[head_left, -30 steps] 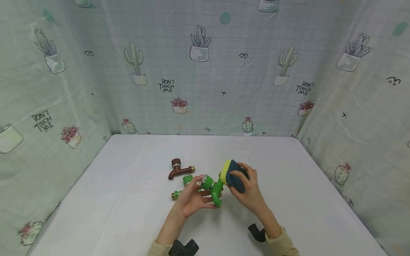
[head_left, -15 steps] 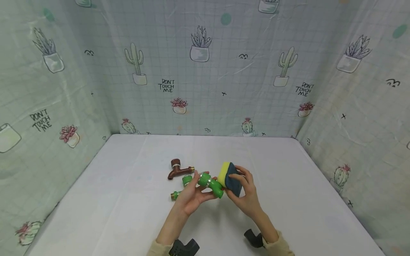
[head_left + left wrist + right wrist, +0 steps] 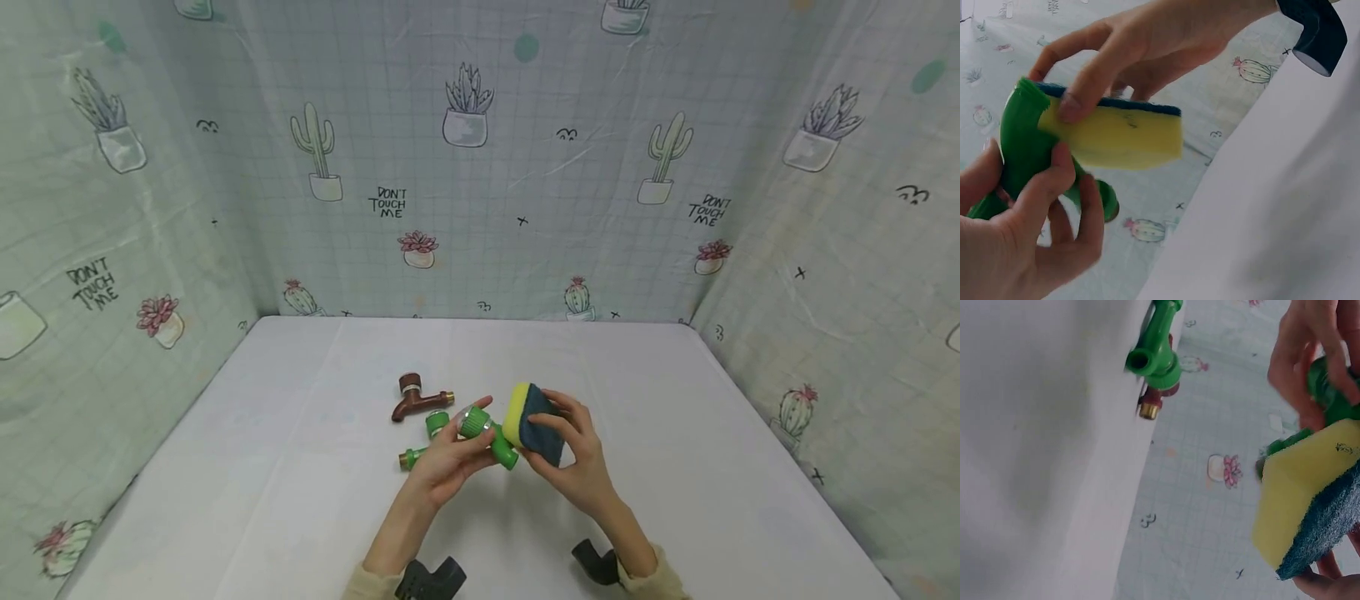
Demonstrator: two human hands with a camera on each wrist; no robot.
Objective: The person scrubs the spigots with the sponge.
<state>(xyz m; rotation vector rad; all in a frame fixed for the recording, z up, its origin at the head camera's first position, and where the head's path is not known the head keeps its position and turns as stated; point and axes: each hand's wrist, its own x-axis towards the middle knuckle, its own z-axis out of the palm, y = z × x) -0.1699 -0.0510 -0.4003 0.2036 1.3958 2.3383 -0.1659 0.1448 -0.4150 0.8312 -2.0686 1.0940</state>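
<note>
My left hand (image 3: 450, 465) holds one tap (image 3: 489, 433) above the table (image 3: 300, 500), and my right hand (image 3: 577, 467) presses the sponge (image 3: 534, 421) against that tap's right side. Behind and left of my left hand a second tap (image 3: 423, 440) lies on the table, with a third tap (image 3: 414, 398) just behind it.

Head view: high, looking forward-down over white table (image 3: 300, 467). Both wrist views close-up, sharing the yellow-and-blue scouring sponge (image 3: 1125, 134) at green plastic tap (image 3: 1329, 394).

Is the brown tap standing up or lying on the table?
Lying down: the brown tap rests on its side on the white table, untouched by either hand.
</note>
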